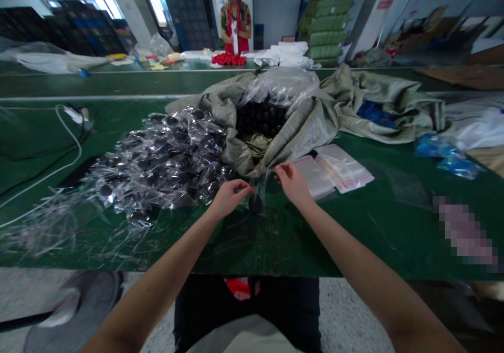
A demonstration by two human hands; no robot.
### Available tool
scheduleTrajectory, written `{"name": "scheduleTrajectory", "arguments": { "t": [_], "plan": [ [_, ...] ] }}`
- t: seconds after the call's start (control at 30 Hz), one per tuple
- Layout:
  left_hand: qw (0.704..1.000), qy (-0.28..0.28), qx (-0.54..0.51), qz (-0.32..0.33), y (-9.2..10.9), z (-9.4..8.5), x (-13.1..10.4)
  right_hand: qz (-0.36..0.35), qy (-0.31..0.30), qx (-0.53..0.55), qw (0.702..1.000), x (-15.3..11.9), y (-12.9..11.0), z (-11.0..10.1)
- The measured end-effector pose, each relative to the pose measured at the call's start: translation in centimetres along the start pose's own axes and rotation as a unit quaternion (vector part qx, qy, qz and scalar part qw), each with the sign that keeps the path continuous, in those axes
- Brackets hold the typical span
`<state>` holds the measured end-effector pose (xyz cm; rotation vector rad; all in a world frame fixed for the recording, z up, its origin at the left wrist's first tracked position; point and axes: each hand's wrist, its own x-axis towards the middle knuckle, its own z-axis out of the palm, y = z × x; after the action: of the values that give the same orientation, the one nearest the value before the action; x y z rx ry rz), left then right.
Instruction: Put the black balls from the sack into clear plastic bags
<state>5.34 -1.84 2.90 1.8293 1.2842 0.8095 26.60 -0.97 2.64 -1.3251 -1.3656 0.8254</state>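
Note:
In the head view, my left hand [231, 198] pinches the edge of a small clear plastic bag [263, 188] above the table. A round black object [255, 204] sits at the bottom of the bag. My right hand [292, 181] is just right of the bag's upper part, fingers curled together; what they hold, if anything, is too small to make out. Close to my right hand lie stacks of flat clear bags [342, 169]. Left of my left hand spreads a big heap of black pieces in clear bags [169, 159].
Beyond my hands, an open woven sack [303, 127] holds many loose black pieces [262, 118]. Another sack [409, 111] has blue items inside. Plastic strips [51, 222] and a white cable [65, 169] lie at left. A co-worker [235, 22] stands across the tables behind red items [229, 59].

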Motion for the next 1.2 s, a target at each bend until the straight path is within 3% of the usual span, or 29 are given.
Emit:
{"name": "scheduleTrajectory", "arguments": {
  "t": [0.2,0.4,0.57,0.63,0.83,1.03,1.2],
  "plan": [
    [0.996,0.029,-0.057,-0.06,0.2,0.2,-0.2,0.005,-0.1,-0.041,0.994,-2.6,0.7,0.4],
    [0.994,0.027,-0.082,-0.061,0.0,0.0,-0.3,-0.024,-0.086,-0.047,0.995,-2.2,-0.2,1.5],
    [0.978,0.072,-0.156,-0.119,-0.7,-0.5,-0.3,0.036,-0.012,0.056,0.998,-1.3,0.5,1.3],
    [0.967,0.093,-0.19,-0.142,-0.9,-0.6,-0.3,0.043,-0.013,0.079,0.996,-1.2,0.6,1.2],
    [0.955,0.145,-0.2,-0.161,-0.6,-0.6,-0.2,-0.036,-0.095,-0.015,0.995,-2.7,-1.4,2.4],
    [0.962,0.185,-0.136,-0.149,0.3,-0.5,0.0,-0.109,-0.072,-0.058,0.99,-3.4,-2.6,4.1],
    [0.962,0.191,-0.14,-0.136,0.2,-0.3,0.3,-0.126,-0.063,-0.06,0.988,-3.2,-2.5,4.3]
  ]
}}
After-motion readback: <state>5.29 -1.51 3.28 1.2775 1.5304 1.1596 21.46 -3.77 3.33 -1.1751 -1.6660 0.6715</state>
